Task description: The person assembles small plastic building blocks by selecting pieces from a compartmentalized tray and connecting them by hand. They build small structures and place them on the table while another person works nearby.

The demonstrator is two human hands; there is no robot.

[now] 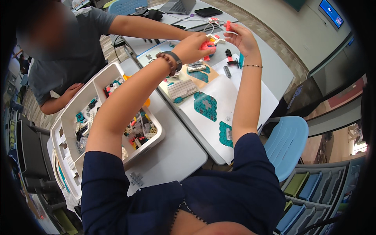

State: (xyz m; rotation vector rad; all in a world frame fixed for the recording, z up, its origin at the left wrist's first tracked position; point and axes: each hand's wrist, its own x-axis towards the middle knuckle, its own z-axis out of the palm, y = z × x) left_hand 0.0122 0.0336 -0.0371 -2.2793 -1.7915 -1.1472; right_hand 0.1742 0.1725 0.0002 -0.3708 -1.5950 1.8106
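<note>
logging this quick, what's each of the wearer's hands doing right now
Left hand: closed on coral-red building pieces.
Right hand: pinching a small coral-red piece at the fingertips.

Got small coral piece (228,26), held up roughly upright. Also got larger coral part (204,46) lower-left, apart from it, partly hidden; can't read full shape.

Not legible anywhere as text, number or sign: too small and blurred on blue wall screen (331,14) and red-and-white card (214,19).
</note>
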